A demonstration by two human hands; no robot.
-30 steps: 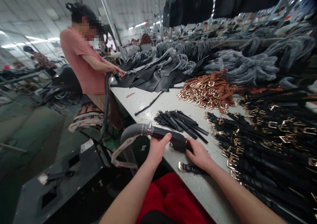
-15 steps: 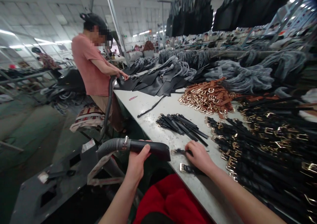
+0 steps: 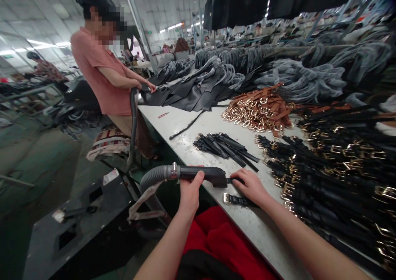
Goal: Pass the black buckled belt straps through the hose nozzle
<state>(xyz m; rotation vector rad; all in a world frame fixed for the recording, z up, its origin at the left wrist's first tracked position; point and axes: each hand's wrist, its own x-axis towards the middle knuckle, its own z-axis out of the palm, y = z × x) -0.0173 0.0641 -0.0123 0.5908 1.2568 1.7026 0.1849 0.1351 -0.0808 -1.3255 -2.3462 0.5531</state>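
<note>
Left hand wrapped round black nozzle, now shifted right, over the table edge; earlier it sat apart from the strap. Right hand, fingers nearly closed, pinches strap at nozzle's mouth, buckle now hidden.

Left hand grips black nozzle, right hand holds black strap

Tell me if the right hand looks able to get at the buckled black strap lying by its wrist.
Probably yes: the buckled strap lies on the table close to the right hand, nothing covering its buckle. That hand holds a dark strip at the nozzle, and might need to release it first.
</note>
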